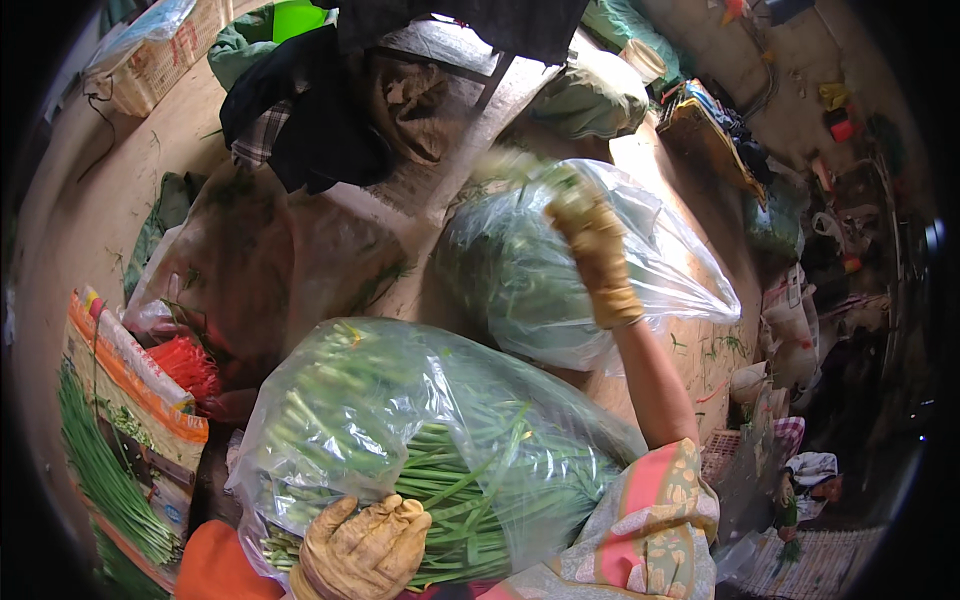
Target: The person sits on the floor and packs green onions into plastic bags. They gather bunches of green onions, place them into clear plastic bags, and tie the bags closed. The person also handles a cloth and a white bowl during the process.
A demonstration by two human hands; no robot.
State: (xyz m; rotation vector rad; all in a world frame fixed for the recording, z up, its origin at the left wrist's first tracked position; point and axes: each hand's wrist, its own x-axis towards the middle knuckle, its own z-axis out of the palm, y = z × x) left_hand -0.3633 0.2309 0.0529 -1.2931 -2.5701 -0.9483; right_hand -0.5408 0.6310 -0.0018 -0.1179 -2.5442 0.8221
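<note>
My left hand (364,547), in a stained tan glove, rests with its fingers together at the near edge of a large clear plastic bag (352,405). Long green vegetable stalks (469,517), like garlic shoots or chives, show in the bag's opening beside it. My right hand (589,225), gloved too, is raised over a second clear bag (517,277) full of greens. It is blurred by motion and has a small bunch of green stalks (551,176) in its fingers. What lies under my left palm is hidden.
At the left are a bundle of long green stalks (112,480) on a sack, red plastic ties (184,367) and an empty-looking clear bag (255,262). Dark cloth (315,112) lies ahead. A plastic crate (157,67) stands far left. Another person (814,480) is at the far right.
</note>
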